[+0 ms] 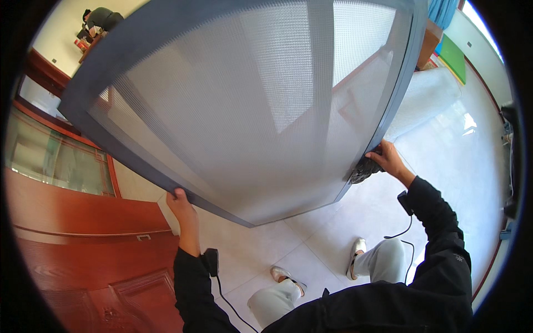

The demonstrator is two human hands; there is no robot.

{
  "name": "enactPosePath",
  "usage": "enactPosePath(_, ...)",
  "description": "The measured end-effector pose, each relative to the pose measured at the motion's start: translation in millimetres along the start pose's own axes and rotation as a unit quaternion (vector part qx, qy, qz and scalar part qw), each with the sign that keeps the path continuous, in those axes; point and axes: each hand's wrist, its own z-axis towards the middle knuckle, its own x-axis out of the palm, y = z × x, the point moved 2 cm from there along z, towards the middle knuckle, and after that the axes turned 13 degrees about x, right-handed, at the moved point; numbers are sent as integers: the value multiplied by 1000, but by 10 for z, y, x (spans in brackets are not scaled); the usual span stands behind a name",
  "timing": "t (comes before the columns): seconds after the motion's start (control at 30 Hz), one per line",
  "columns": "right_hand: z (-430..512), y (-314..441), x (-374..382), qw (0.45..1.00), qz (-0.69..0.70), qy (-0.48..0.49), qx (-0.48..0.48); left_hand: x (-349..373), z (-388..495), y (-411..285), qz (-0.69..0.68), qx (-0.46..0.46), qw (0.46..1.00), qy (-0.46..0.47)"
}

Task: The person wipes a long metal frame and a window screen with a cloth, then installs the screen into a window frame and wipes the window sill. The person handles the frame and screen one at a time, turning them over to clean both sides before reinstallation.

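Observation:
A large window screen, its mesh (250, 137) set in a dark grey frame (137, 164), is held up tilted before me. My left hand (183, 208) grips the frame's left edge, thumb over the front face. At the right edge, my right hand (387, 158) holds the frame, and a crumpled dark cloth or plastic piece (365, 170) is bunched beneath its fingers against the frame. The fingers of both hands behind the frame are partly hidden. The screen's lowest corner hangs above the tiled floor (300, 245).
On the left stands a reddish-brown wooden cabinet (100, 254) with glass panes (62, 158), close to my left arm. Farther off, a person (104, 20) bends over at the upper left. A pale rolled sheet (429, 98) and green mat (452, 58) are at the right. Cables (227, 293) hang by my sleeves.

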Motion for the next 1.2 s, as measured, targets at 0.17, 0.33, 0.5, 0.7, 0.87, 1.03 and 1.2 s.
enactPosePath(0.17,-510,74,-446,997,-27,-47,55,209,30,-781,30,-49,994,95)
enactPosePath(0.33,-1413,192,-1162,994,32,-74,77,499,-29,-1511,-21,-39,991,129)
enactPosePath(0.5,-2772,286,-2007,976,21,-149,155,1018,-168,-2394,-107,-27,966,233)
enactPosePath(0.7,-4404,144,-2705,921,53,-301,242,1867,-136,-3672,-186,18,901,390)
enactPosePath(0.87,-5712,-612,-2708,880,35,-385,277,2554,-646,-4616,-153,143,842,497)
enactPosePath(1.03,-7057,-1702,-2534,810,36,-446,379,3329,-1869,-5063,-156,168,759,609)
enactPosePath(1.2,-7862,-2509,-2468,746,30,-460,481,3993,-2975,-5206,-150,162,737,639)
